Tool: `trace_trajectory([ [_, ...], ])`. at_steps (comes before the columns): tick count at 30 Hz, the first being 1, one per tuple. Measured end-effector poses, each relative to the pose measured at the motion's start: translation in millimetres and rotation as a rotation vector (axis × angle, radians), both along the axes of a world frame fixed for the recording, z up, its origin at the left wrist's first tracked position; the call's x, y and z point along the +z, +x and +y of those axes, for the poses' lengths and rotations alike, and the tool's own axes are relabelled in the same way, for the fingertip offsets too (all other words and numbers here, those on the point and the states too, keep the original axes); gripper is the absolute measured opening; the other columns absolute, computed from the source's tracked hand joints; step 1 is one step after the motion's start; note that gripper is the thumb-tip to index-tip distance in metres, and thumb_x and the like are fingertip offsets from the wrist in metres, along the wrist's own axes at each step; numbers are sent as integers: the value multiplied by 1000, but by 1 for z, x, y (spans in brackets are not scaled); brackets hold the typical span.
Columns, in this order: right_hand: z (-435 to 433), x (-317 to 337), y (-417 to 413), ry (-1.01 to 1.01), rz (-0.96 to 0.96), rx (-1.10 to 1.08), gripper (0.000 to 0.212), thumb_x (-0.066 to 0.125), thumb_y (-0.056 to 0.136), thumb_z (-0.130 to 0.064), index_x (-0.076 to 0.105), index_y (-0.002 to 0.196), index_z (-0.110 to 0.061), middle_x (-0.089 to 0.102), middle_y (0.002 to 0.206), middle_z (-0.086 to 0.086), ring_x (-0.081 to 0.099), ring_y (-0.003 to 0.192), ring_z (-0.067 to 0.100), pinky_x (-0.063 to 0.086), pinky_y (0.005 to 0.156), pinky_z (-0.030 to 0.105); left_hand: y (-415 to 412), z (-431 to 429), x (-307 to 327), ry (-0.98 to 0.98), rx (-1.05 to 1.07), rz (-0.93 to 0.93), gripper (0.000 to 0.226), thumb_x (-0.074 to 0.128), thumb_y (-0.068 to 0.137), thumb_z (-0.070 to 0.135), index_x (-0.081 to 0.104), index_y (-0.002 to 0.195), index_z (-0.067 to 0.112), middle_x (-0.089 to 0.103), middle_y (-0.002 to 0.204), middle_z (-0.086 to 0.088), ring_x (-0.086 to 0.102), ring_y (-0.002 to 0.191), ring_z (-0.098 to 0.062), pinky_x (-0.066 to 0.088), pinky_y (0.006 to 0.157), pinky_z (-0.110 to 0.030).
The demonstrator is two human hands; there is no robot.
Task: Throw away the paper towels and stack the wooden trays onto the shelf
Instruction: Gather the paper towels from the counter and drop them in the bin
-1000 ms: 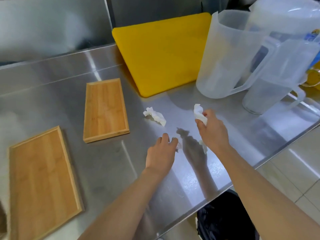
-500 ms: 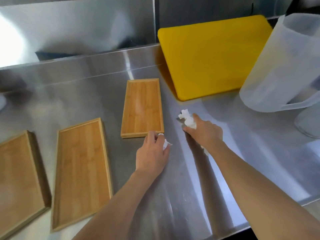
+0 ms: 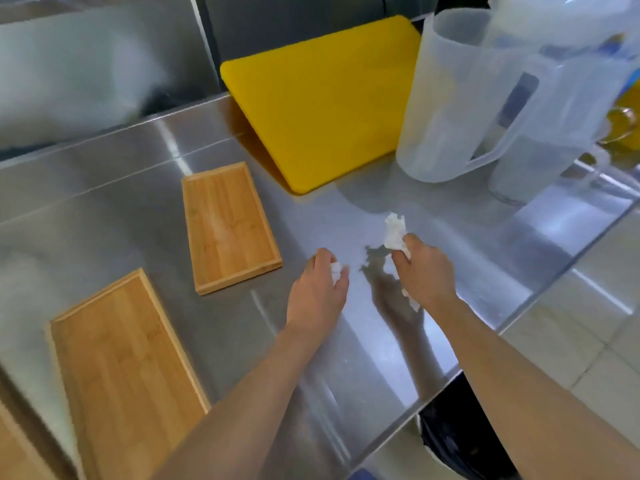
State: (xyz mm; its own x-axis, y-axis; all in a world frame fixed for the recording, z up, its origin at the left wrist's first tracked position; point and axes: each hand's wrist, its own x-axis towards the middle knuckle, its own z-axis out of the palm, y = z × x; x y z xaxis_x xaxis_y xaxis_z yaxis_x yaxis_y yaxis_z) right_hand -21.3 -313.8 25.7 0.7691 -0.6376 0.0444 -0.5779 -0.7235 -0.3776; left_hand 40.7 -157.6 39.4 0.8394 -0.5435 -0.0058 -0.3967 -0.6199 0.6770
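Note:
My right hand [image 3: 424,271] is closed around a crumpled white paper towel [image 3: 394,232] that sticks out above the fingers. My left hand [image 3: 320,289] pinches a smaller white paper towel scrap [image 3: 336,270] between its fingertips. Both hands hover over the steel counter [image 3: 329,220]. A small wooden tray [image 3: 227,225] lies flat to the left of my left hand. A larger wooden tray [image 3: 121,375] lies nearer, at the lower left. The edge of a third tray [image 3: 10,455] shows in the bottom left corner.
A yellow cutting board [image 3: 322,102] leans at the back of the counter. Translucent plastic pitchers [image 3: 460,98] stand at the back right. A bin with a dark bag [image 3: 460,441] sits below the counter's front edge. Tiled floor lies at the right.
The paper towel that lay on the counter is now in my right hand with the earlier piece. The view swung left toward the trays, then back right.

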Motion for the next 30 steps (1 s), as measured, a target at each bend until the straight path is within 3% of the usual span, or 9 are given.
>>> trace_trajectory([
  [4,-26,9,-67,40,8,-154,30,41,94,-27,51,110,-4,66,92,23,59,83,39,35,62,34,-37,-40,4,-18,-131,43,26,48,94,31,46,105,7,60,102,-15,57,91,-35,38,72,-33],
  [10,-67,10,-171,95,-31,-374,33,38,94,-28,51,115,-5,66,98,25,60,89,40,45,73,41,-104,-106,1,-13,-319,-8,29,46,95,35,45,109,10,49,92,-1,42,76,-19,30,69,-28],
  [14,-93,-1,-234,108,-10,-463,29,41,93,-25,52,106,-2,65,95,25,58,88,41,39,67,38,-161,-146,-8,-20,-402,27,32,46,94,38,45,113,12,56,110,-7,46,81,-18,31,69,-28],
  [17,-110,-14,-275,113,-2,-463,24,42,93,-24,52,96,-3,55,72,15,54,73,38,35,59,34,-202,-172,-20,-70,-427,100,35,49,93,30,40,121,12,49,121,-8,52,98,-24,36,76,-30],
  [22,-134,-66,-323,151,55,-491,20,41,92,-24,36,77,-13,37,50,-3,39,48,23,23,44,28,-241,-189,-56,-45,-440,186,40,45,93,7,32,131,9,38,135,-9,45,116,-24,37,93,-28],
  [26,-136,-117,-339,225,105,-534,20,40,92,-24,44,81,-9,42,54,2,44,59,31,29,52,31,-246,-211,-107,173,-393,243,24,44,94,14,45,117,9,57,115,-10,49,101,-27,36,95,-39],
  [30,-141,-194,-350,273,158,-573,24,41,92,-24,53,96,-3,58,72,16,44,62,30,31,56,31,-252,-245,-190,299,-444,296,22,47,92,19,47,111,7,59,109,-12,49,104,-33,38,92,-42],
])
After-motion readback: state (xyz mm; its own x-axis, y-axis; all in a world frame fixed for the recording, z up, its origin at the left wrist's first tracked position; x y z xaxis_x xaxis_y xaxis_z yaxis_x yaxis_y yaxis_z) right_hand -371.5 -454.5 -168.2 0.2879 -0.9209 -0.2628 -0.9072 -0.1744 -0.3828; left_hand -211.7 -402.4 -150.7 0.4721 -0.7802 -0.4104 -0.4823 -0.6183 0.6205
